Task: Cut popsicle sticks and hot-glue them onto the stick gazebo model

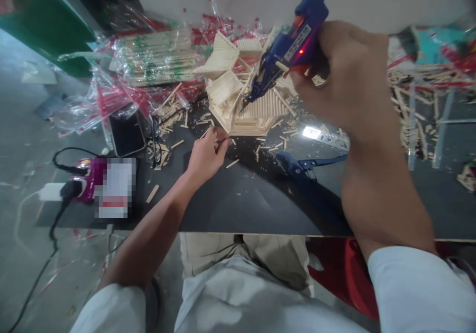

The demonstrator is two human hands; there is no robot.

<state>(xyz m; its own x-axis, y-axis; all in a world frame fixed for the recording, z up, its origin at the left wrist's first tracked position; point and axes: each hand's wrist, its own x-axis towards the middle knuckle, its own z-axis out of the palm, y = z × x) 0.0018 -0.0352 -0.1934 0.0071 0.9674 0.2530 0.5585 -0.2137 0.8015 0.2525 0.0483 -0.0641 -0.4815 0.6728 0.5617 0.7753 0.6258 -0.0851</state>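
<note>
A blue hot glue gun (293,45) with a lit red light is gripped in my right hand (334,70). Its nozzle points down at the front left of a small model building (256,115) made of pale wooden sticks, with slatted roof pieces on top. My left hand (211,152) is at the model's lower left corner, thumb and fingers pinched together. Whatever is between those fingertips is too small or hidden to make out. A short bit of stick (232,163) lies on the dark tabletop just below them.
Blue-handled cutters (297,167) and a clear ruler (327,137) lie right of the model. At left are a dark phone (127,132), a lit phone (116,189) and a purple power strip (87,174) with cables. Plastic-wrapped stick bundles (156,55) line the back.
</note>
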